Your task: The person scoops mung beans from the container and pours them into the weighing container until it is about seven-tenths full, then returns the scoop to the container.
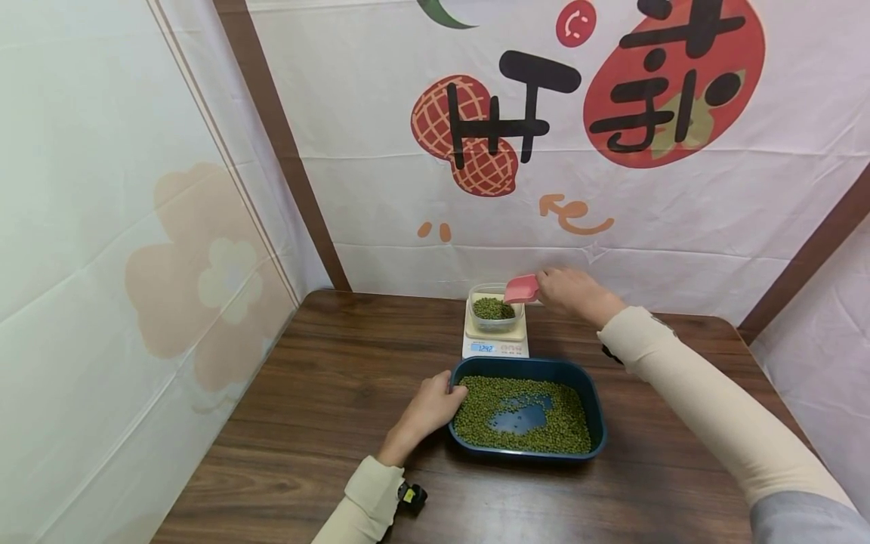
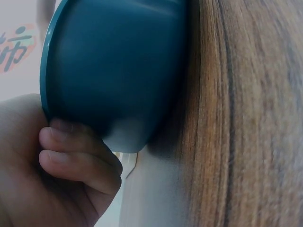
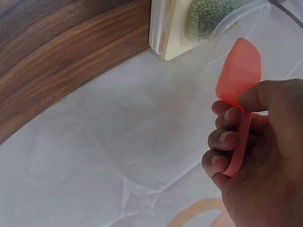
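My right hand (image 1: 569,291) grips a pink scoop (image 1: 522,289) by its handle, and the scoop's front end tips over the rim of a clear plastic container (image 1: 495,325). Green beans (image 1: 491,308) lie inside that container, which stands on a white kitchen scale (image 1: 496,347) with a lit display. In the right wrist view the fingers curl round the scoop's handle (image 3: 241,142). My left hand (image 1: 431,404) holds the left rim of a dark blue tray (image 1: 598,423), thumb over the edge and fingers curled outside. Green beans (image 1: 476,423) spread over the tray, with its bottom showing in the middle.
Everything stands on a dark wooden table (image 1: 326,393) with rounded back corners. A white printed cloth (image 1: 381,204) hangs right behind its back edge, and another cloth (image 1: 102,302) hangs along the left side. The tray sits just in front of the scale.
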`<state>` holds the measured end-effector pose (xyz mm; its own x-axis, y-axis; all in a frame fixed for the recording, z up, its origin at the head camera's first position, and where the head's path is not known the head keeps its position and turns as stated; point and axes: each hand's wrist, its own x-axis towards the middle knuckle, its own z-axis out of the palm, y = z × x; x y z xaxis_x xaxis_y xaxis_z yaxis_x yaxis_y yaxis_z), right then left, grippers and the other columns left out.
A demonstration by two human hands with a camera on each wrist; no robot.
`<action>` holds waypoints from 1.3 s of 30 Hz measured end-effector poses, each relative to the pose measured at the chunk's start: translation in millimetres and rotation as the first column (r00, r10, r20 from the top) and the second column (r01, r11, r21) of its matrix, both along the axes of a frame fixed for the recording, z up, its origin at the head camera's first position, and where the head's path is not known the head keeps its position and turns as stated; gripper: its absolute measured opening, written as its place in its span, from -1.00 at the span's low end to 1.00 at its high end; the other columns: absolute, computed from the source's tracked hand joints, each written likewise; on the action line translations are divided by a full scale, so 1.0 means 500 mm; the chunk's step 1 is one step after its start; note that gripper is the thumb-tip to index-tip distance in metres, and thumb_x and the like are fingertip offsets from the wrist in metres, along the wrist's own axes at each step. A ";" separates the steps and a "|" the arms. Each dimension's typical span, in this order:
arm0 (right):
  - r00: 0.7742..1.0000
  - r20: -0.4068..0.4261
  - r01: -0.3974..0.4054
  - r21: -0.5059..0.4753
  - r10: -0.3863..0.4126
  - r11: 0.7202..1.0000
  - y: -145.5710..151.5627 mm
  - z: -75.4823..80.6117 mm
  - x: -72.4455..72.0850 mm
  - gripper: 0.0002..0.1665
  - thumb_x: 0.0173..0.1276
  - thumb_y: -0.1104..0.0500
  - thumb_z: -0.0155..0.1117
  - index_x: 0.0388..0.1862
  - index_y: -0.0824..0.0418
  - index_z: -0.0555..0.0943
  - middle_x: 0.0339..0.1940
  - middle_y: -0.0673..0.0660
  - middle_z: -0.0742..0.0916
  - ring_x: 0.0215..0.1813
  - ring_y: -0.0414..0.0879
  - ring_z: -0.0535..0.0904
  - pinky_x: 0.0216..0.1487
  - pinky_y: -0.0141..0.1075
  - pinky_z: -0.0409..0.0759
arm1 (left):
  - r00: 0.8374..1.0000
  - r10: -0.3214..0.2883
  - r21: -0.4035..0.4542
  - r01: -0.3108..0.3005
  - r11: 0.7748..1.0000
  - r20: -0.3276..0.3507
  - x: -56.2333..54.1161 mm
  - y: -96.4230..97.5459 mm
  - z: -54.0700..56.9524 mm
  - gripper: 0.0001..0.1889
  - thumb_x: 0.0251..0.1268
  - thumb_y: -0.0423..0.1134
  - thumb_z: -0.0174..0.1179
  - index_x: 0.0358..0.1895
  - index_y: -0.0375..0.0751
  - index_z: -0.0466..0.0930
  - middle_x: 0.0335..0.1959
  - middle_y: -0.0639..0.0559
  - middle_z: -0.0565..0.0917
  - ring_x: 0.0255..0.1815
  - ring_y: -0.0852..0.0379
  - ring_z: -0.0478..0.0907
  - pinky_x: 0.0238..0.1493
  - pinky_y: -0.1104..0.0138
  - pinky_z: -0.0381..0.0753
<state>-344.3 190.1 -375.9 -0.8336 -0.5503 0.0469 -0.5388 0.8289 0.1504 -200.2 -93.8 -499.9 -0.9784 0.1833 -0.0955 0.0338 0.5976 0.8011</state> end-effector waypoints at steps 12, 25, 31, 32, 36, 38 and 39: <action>0.997 0.066 -0.032 -0.102 0.039 0.994 0.031 -0.003 0.025 -0.81 0.61 0.19 0.20 -0.07 0.33 0.55 -0.30 0.18 0.68 -0.25 0.11 0.66 -0.12 0.04 0.66 | 0.997 -0.029 0.012 0.030 0.999 -0.066 -0.006 -0.007 -0.018 -0.83 0.53 -0.19 0.04 -0.24 -0.19 0.52 -0.56 0.09 0.42 -0.54 0.15 0.38 -0.38 0.27 0.43; 0.995 0.052 -0.077 -0.174 0.087 0.982 0.053 -0.013 0.057 -0.87 0.61 0.19 0.21 -0.13 0.25 0.52 -0.36 0.10 0.63 -0.38 -0.03 0.55 -0.27 -0.08 0.56 | 1.000 -0.001 -0.012 0.001 1.000 -0.022 -0.002 -0.003 -0.009 -0.82 0.59 -0.19 0.04 -0.23 -0.19 0.49 -0.57 0.10 0.34 -0.56 0.15 0.32 -0.37 0.27 0.39; 0.996 0.014 -0.085 -0.184 0.089 0.979 0.063 -0.016 0.076 -0.89 0.56 0.21 0.25 -0.14 0.25 0.53 -0.36 0.11 0.64 -0.37 -0.01 0.56 -0.26 -0.04 0.57 | 1.000 -0.002 -0.010 0.002 1.000 -0.020 -0.002 -0.002 -0.008 -0.82 0.60 -0.18 0.04 -0.21 -0.18 0.50 -0.56 0.09 0.36 -0.55 0.15 0.33 -0.36 0.26 0.40; 0.996 0.010 -0.087 -0.187 0.090 0.979 0.064 -0.016 0.079 -0.89 0.55 0.22 0.25 -0.16 0.24 0.53 -0.37 0.11 0.63 -0.38 -0.01 0.55 -0.27 -0.04 0.56 | 1.000 -0.005 -0.010 0.004 1.000 -0.022 -0.002 -0.002 -0.008 -0.82 0.59 -0.18 0.04 -0.21 -0.19 0.50 -0.56 0.09 0.36 -0.55 0.15 0.33 -0.36 0.26 0.40; 0.995 -0.002 -0.099 -0.196 0.101 0.976 0.072 -0.019 0.092 -0.88 0.54 0.23 0.27 -0.19 0.23 0.52 -0.40 0.09 0.62 -0.40 -0.02 0.52 -0.29 -0.05 0.55 | 1.000 -0.004 -0.010 0.004 1.000 -0.019 -0.003 -0.001 -0.009 -0.82 0.60 -0.18 0.04 -0.21 -0.18 0.50 -0.55 0.09 0.37 -0.54 0.15 0.33 -0.36 0.26 0.40; 0.994 -0.010 -0.112 -0.195 0.112 0.974 0.076 -0.019 0.097 -0.88 0.54 0.23 0.28 -0.18 0.23 0.52 -0.39 0.08 0.62 -0.40 -0.03 0.52 -0.30 -0.06 0.56 | 1.000 -0.005 -0.011 0.005 1.000 -0.019 -0.004 0.000 -0.010 -0.82 0.60 -0.18 0.04 -0.21 -0.19 0.50 -0.55 0.09 0.37 -0.54 0.15 0.33 -0.37 0.27 0.40; 0.993 -0.012 -0.114 -0.195 0.114 0.974 0.079 -0.019 0.100 -0.88 0.54 0.23 0.28 -0.17 0.23 0.52 -0.38 0.08 0.63 -0.40 -0.04 0.52 -0.30 -0.06 0.55 | 1.000 -0.003 -0.012 0.003 1.000 -0.016 -0.005 0.000 -0.010 -0.82 0.61 -0.18 0.04 -0.21 -0.18 0.50 -0.55 0.09 0.37 -0.55 0.15 0.33 -0.37 0.27 0.40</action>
